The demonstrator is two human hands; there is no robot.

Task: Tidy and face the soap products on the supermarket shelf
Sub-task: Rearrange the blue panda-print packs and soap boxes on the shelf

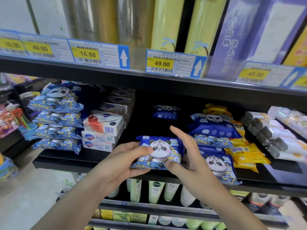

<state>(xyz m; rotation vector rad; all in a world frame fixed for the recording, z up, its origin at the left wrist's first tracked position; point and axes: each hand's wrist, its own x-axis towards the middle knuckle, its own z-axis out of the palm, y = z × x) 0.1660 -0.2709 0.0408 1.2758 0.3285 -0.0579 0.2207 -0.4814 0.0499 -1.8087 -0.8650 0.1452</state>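
Top shelf: yellow spray cans w/ palm logo, purple box, price tags on the rail. Below: green-white tubes. Far left: toys, blue cup. Right: yellow packs & grey-white wrapped packs.

Two bare forearms, no sleeves showing, ending in a left hand and right hand without rings or gloves.

Price tags on the shelf edge above the left hand: "49.00", "16.80", "49.00", "49.90". Soap boxes left of this hand: "Safeguard".
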